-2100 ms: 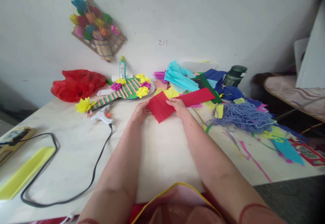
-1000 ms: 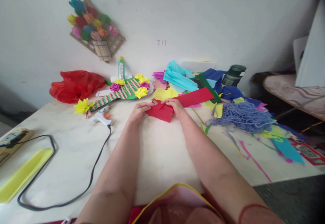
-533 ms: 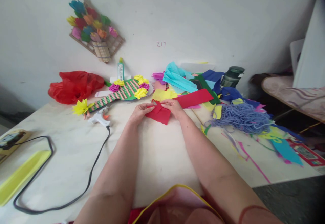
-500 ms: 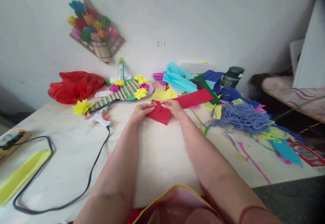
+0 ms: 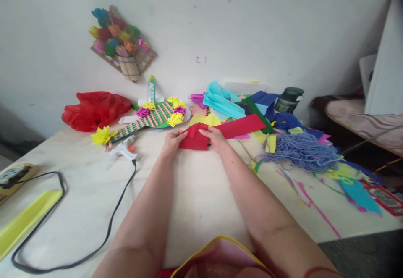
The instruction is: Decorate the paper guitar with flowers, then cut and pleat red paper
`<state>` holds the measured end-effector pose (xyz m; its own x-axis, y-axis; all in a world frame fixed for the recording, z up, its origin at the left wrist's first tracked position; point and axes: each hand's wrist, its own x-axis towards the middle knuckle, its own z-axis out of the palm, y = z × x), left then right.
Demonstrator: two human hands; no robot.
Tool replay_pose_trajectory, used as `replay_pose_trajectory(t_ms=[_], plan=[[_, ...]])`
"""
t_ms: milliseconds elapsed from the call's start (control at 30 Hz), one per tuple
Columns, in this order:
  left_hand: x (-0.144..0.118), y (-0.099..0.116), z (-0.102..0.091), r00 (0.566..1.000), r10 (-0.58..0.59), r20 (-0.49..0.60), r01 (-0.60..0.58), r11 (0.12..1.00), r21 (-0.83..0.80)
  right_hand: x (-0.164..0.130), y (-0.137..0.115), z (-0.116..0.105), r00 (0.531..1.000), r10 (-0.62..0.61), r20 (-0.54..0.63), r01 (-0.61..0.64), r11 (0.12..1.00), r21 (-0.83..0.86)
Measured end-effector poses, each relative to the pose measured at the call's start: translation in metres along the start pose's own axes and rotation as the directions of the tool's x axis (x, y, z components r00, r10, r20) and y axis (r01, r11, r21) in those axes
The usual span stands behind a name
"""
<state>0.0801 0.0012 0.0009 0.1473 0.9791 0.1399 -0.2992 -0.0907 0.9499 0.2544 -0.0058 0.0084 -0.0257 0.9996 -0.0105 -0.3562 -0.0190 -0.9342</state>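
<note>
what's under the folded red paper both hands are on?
The folded red paper lies on the pale table, left hand and right hand pinching it. Whatever lies beneath it is covered.

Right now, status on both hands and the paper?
Left hand and right hand both pinching folded red paper on the table. Glue gun left, paper scraps behind; nothing between.
</note>
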Motion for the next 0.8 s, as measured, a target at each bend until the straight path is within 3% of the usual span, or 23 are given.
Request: replay_pose_trajectory(t_ms=[233,533,800], plan=[[-0.001,0.001,0.004,1.0,-0.015,0.025,0.016,1.0,-0.023,0.006,0.004,0.003,0.998,-0.027,-0.059,0.024,0.999,-0.041],[-0.006,0.011,0.007,0.996,-0.085,-0.003,0.085,0.994,0.07,0.004,0.002,0.001,0.999,-0.049,0.017,0.05,0.99,-0.131],[-0.004,0.007,0.012,0.999,-0.037,-0.023,0.04,0.989,0.145,0.0,-0.001,0.002,0.998,-0.01,0.068,0.021,0.986,-0.166]])
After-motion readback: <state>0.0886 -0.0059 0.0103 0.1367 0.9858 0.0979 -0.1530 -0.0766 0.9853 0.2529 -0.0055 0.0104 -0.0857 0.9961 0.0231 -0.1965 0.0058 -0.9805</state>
